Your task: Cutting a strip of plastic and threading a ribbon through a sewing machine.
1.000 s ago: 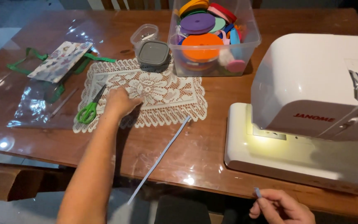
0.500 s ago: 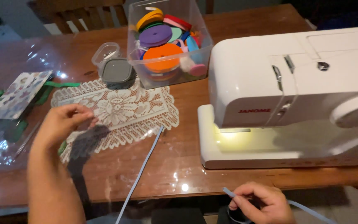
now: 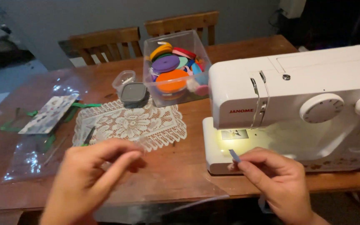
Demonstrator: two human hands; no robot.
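Near the bench's front edge, the left hand hovers with fingertips drawn together, though whether it pinches anything cannot be told. The right hand pinches the end of a pale blue strip at the white sewing machine base. Farther back lie a lace doily and a clear box of ribbon rolls.

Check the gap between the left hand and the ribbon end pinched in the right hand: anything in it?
Nothing visible. Left hand and right hand hang apart above bare table; ribbon end sticks up by the sewing machine.
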